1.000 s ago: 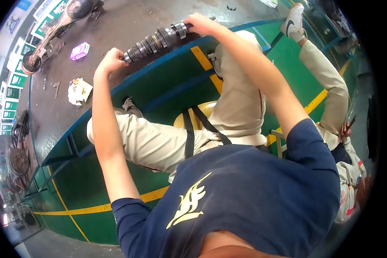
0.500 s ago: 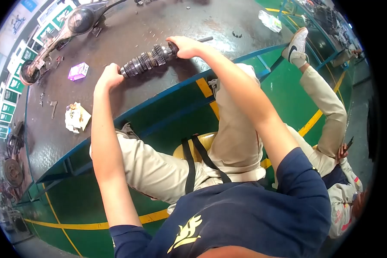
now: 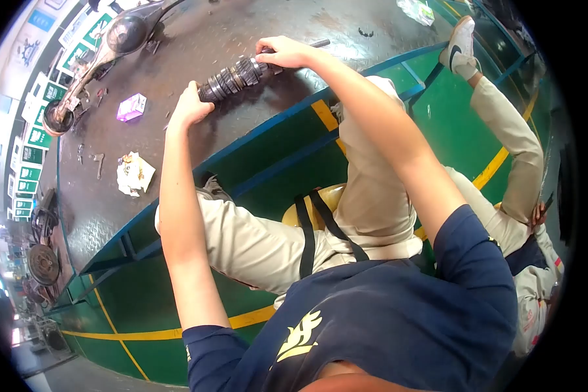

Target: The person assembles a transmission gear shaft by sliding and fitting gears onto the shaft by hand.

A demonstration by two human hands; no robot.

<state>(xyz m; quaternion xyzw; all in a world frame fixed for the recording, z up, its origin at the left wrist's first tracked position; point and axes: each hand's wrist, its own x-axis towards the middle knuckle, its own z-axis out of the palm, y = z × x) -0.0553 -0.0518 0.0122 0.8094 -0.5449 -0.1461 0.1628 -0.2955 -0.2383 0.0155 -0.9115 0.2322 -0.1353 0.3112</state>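
Note:
A dark metal gear shaft (image 3: 234, 79) with several toothed gears along it lies over the steel workbench (image 3: 196, 39), slanting up to the right. My left hand (image 3: 191, 106) is closed around its left end. At the other end, my right hand (image 3: 282, 52) grips the shaft from above, fingers curled over the last gears. The palms hide both ends of the shaft. Beyond my right hand a short metal rod (image 3: 321, 44) shows on the bench.
Left of my hands are a purple box (image 3: 131, 108), crumpled paper (image 3: 135, 174) and a small metal tool (image 3: 98, 165). A large axle housing (image 3: 127, 34) lies at the far left. A plastic bag (image 3: 416, 11) is at the far right. Another person (image 3: 526, 255) sits to my right.
The view has shifted, so the bench and its things appear further right. My right hand has moved inward along the shaft, its fingers now over the gears. My left hand still holds the left end.

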